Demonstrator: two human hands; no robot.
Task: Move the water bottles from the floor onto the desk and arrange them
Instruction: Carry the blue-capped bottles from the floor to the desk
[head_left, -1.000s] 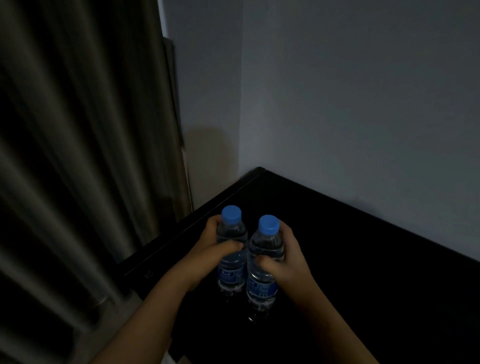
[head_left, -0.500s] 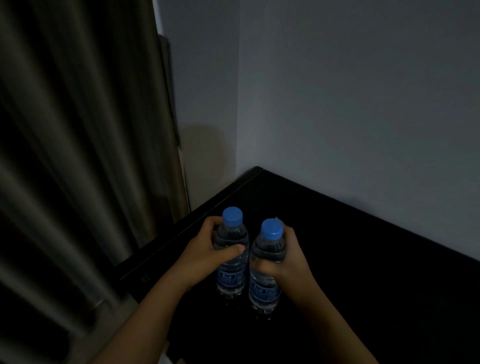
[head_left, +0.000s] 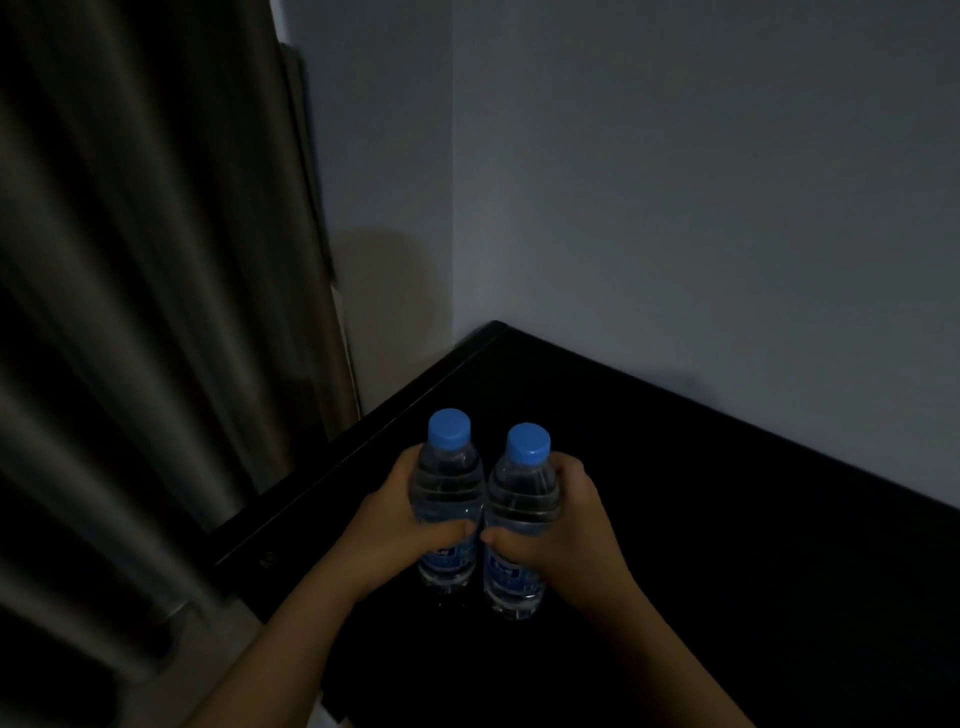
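**Two bottles held side by side on the dark counter**

Two clear water bottles, the left bottle (head_left: 448, 499) and the right bottle (head_left: 524, 512), each have a blue cap and a blue label low on the body. They stand upright, just beside each other, near the left edge of the black counter (head_left: 727, 519). In the dim light it is unclear whether their bases rest on it. The left hand (head_left: 395, 530) is wrapped around the left bottle's middle. The right hand (head_left: 566, 525) likewise grips the right bottle. A curtain (head_left: 156, 260) hangs at left.
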